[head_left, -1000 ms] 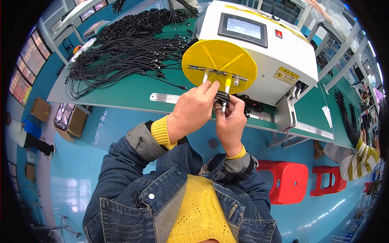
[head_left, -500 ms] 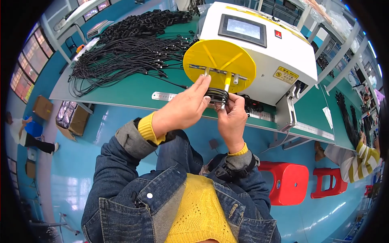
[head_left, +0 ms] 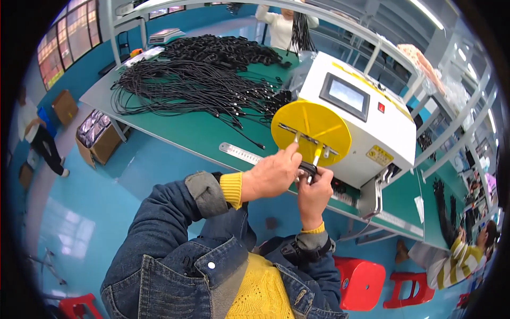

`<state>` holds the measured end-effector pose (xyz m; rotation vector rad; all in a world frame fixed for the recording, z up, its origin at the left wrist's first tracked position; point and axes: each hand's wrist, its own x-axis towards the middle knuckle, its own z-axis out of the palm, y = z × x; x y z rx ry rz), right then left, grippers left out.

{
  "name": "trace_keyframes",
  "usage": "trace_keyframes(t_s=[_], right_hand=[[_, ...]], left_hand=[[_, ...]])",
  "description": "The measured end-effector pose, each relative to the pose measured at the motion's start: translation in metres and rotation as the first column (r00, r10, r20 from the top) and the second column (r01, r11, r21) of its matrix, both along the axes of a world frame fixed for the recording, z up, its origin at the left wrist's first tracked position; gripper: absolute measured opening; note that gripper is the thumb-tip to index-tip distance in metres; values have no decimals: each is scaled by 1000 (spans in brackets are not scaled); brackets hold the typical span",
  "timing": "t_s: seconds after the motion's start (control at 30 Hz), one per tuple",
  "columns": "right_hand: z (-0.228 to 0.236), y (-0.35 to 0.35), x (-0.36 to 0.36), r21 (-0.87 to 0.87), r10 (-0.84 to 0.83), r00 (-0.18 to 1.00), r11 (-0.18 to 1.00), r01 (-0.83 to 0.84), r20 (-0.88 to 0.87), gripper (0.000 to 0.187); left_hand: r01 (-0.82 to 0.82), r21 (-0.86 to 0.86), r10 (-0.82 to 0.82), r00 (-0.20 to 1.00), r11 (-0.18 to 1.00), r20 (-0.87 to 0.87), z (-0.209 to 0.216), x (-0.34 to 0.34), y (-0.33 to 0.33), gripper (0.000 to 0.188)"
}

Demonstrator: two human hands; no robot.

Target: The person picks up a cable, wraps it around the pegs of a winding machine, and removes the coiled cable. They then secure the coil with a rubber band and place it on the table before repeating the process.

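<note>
A white machine [head_left: 372,138] with a small screen and a yellow winding disc [head_left: 313,127] stands on the green table [head_left: 202,133]. My left hand [head_left: 271,173] and my right hand [head_left: 314,189] meet just below the disc, both closed around a small coiled bundle of black cable [head_left: 308,169]. My left fingertips touch the metal bar and pegs on the disc's lower edge. Most of the bundle is hidden by my fingers.
A big pile of loose black cables [head_left: 191,85] covers the table's left and back. A steel ruler [head_left: 240,154] lies at the front edge. Red stools [head_left: 361,282] stand at right. Cardboard boxes [head_left: 95,138] sit on the floor; other people work at the back and right.
The view has shifted, so the machine now sits further right and lower. Both hands stay together on the cable bundle under the yellow disc, the left hand now lower and flatter.
</note>
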<state>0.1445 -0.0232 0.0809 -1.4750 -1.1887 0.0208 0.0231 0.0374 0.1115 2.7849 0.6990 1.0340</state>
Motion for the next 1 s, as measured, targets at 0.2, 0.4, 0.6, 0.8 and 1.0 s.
trace_keyframes(t_s=[0.2,0.4,0.6,0.8,1.0], right_hand=[[-7,-16,-5,6,3,1000,1000,-3,-10,26],[-17,-42,-19,-81,87,942,995,-64,325,19],[-58,-42,-18,-418,443,745,876,-241,498,18],[-59,-44,-34,-486,554,738,802,-347,385,23],[-71,-41,-29,-493,640,686,746,-447,346,28]], left_hand=[[84,0,-83,982,996,167,-8,-7,-23,25],[68,-148,-48,990,987,133,-32,-36,-62,27],[36,-664,-173,975,747,-141,-58,-63,-58,39],[239,-667,-185,971,705,152,-91,-62,-40,47],[348,-936,-270,897,-53,349,-85,-62,-46,50]])
